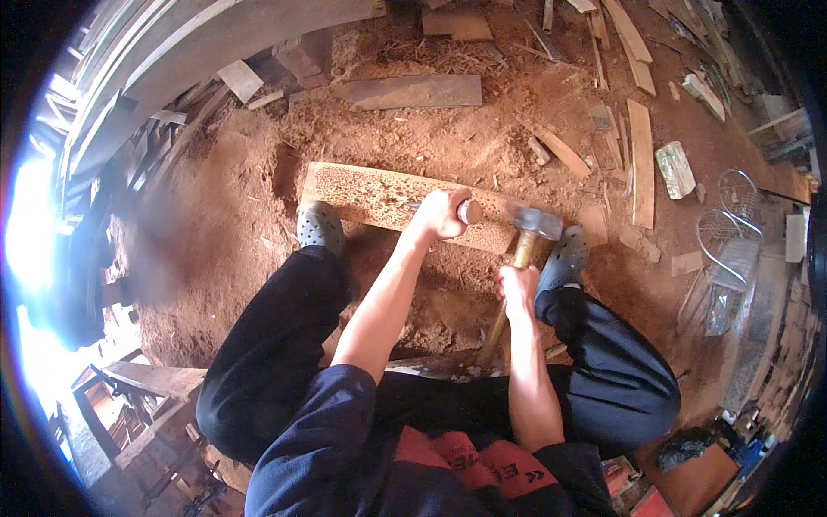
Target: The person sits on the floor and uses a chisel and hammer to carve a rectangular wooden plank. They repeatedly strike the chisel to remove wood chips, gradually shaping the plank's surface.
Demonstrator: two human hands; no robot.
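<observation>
A light wooden plank point(366, 188) lies across the ground between my feet, much of its face covered in carved pits or marks. Over its middle, my left hand point(441, 217) is closed around a chisel point(470, 212); the round end of the wooden handle sticks out of the fist, and a bit of metal shows on the other side. My right hand point(519, 289) grips the wooden handle of a hammer point(538, 224). Its dark metal head is above the plank's right end, to the right of the chisel handle and apart from it.
My clogs, a left one point(319, 227) and a right one point(564, 257), rest at the plank's two ends. Reddish sawdust covers the ground. Beyond lies a darker board point(413, 91); loose wood strips point(641, 164) and a wire rack point(728, 226) are to the right. Stacked timber stands at the left.
</observation>
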